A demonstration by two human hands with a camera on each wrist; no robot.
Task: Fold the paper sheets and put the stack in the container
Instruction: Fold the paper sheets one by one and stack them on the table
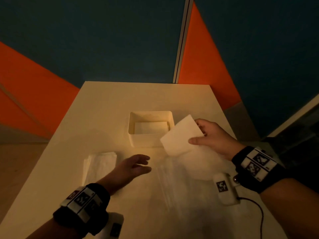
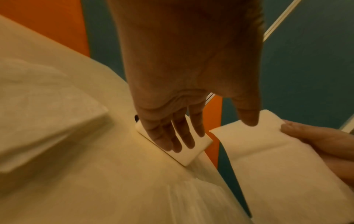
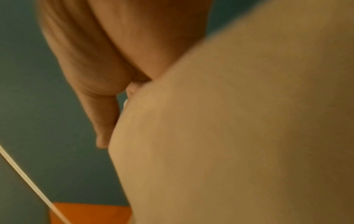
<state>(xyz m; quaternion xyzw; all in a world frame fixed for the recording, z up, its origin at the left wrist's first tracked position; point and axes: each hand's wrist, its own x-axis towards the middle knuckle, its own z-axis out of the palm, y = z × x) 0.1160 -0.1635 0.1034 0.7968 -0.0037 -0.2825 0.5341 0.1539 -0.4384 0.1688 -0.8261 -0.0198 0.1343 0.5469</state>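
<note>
One pale table (image 1: 107, 104), its near corners cut off by the lower frame edge, backed by orange and teal wall panels (image 1: 103, 40). Far of centre on it, one square white container (image 1: 150, 141), open on top, its near right corner hidden behind the held paper; something pale and flat inside, too dim to name. Near left of the container, one stack of paper sheets (image 1: 100, 163) lying flat on the table, edges smeared by blur, sheet count impossible to make out. Near centre, a blurred pale streaked patch on the tabletop, possibly more paper; cannot tell.

One folded paper sheet (image 1: 181, 135) lifted off the table just right of the container, tilted, its far corner overlapping the container's rim in the head view. Pinched by the right hand (image 1: 212, 137): thumb (image 1: 195, 140) on the near face, the other fingers curled behind the far right edge and mostly hidden. Right wrist view almost filled by blurred paper (image 3: 239, 136) against the palm.

Left hand (image 1: 133, 165) low over the table centre, fingers (image 2: 184, 136) straight and slightly spread, holding nothing, well apart from the lifted sheet and just right of the stack. Two wristbands with markers, one per wrist.
</note>
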